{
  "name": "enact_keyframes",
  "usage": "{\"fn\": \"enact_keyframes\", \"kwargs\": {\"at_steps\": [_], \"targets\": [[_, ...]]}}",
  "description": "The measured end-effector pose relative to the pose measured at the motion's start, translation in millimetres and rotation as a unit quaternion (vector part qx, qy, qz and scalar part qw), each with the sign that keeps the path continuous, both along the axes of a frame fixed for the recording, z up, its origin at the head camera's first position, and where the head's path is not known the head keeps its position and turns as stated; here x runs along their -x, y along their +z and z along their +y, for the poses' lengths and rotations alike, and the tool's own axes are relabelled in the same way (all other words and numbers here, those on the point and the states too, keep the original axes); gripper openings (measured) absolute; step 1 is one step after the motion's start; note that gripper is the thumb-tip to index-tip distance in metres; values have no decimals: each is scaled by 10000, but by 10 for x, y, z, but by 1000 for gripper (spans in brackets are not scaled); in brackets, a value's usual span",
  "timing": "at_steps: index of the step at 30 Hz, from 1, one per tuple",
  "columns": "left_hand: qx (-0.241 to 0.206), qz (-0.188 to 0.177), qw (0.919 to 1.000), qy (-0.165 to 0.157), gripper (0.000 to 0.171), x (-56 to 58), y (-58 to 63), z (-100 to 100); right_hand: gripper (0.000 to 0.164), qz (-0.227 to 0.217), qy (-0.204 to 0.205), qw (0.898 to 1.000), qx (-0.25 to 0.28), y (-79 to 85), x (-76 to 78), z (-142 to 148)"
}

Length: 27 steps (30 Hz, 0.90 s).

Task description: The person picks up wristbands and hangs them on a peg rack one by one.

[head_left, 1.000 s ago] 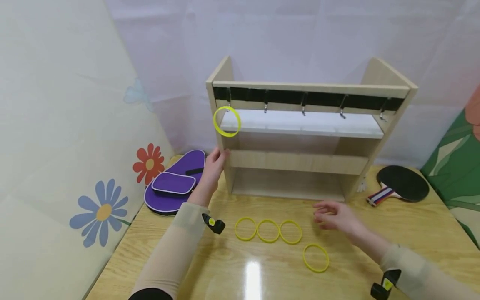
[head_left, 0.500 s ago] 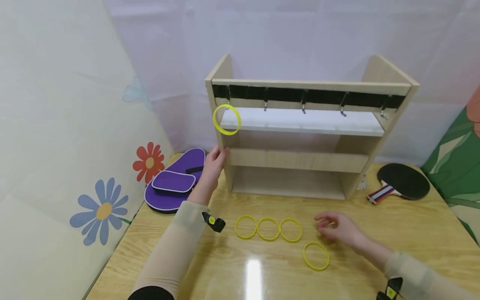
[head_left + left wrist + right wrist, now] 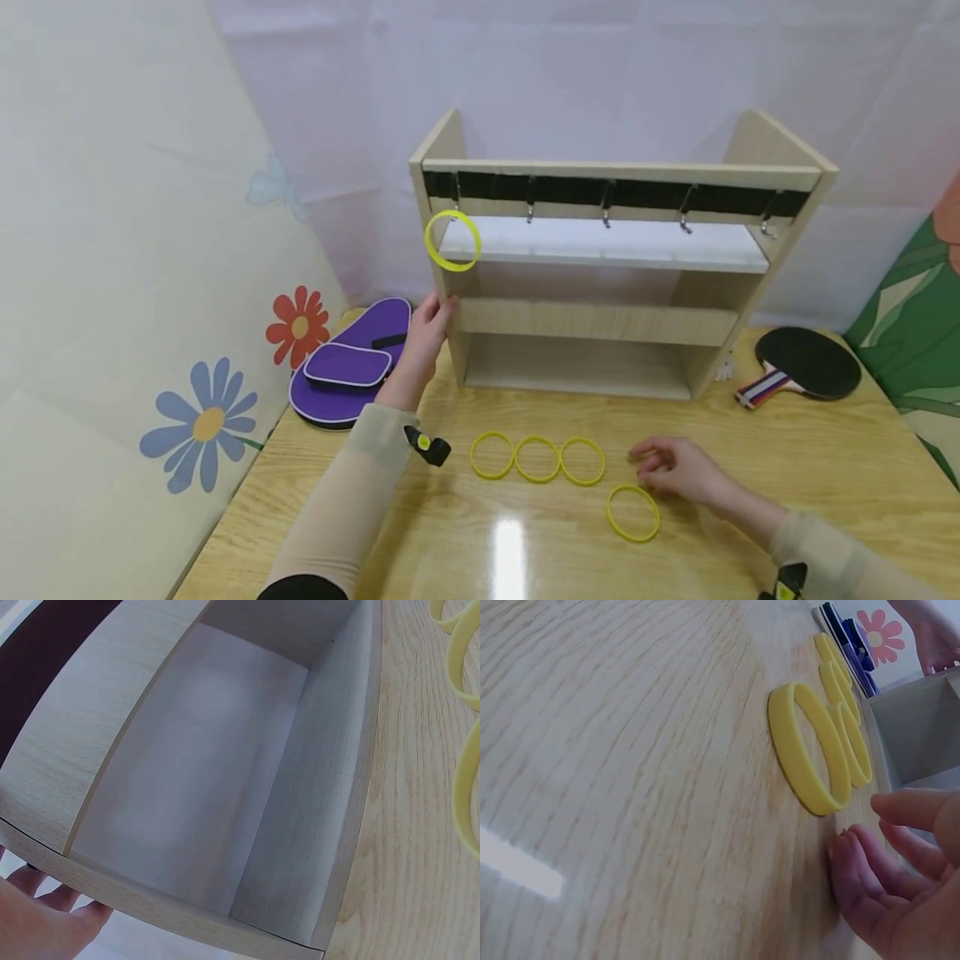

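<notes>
A small wooden shelf stands at the back of the table, with a row of several metal hooks along its black strip. One yellow ring hangs at the leftmost hook. My left hand grips the shelf's left side panel; in the left wrist view its fingers lie at the panel's outer side. Three yellow rings lie in a row on the table. Another yellow ring lies nearer me. Just behind and right of it, my right hand hovers with loosely curled fingers, holding nothing.
Left of the shelf lies a purple paddle case. To the right, a black table tennis bat rests on the wooden table. A pale cloth wall hangs behind the shelf.
My right hand has come down and toward me, closer to the separate yellow ring. The left hand stays at the shelf's side, and the rings lie where they were.
</notes>
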<state>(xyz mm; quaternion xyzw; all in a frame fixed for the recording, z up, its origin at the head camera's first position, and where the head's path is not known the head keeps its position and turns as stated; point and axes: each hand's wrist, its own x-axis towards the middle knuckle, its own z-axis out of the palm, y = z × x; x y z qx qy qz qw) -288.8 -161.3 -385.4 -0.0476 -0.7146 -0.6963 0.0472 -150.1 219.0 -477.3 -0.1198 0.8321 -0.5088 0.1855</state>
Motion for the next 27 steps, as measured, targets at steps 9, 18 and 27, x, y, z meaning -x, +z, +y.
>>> {"fn": "enact_keyframes", "kwargs": {"at_steps": [9,18,27], "targets": [[79,-32,10000,-6,48,-5,2,-1,32,162,165,9993,-311,-41,-10,13],[43,-47,10000,-27,48,-6,2,-6,30,227,189,9986,-442,-28,-24,-8],[25,-62,10000,-55,47,-12,-1,-5,28,195,311,9984,-433,-29,-25,-21]]}}
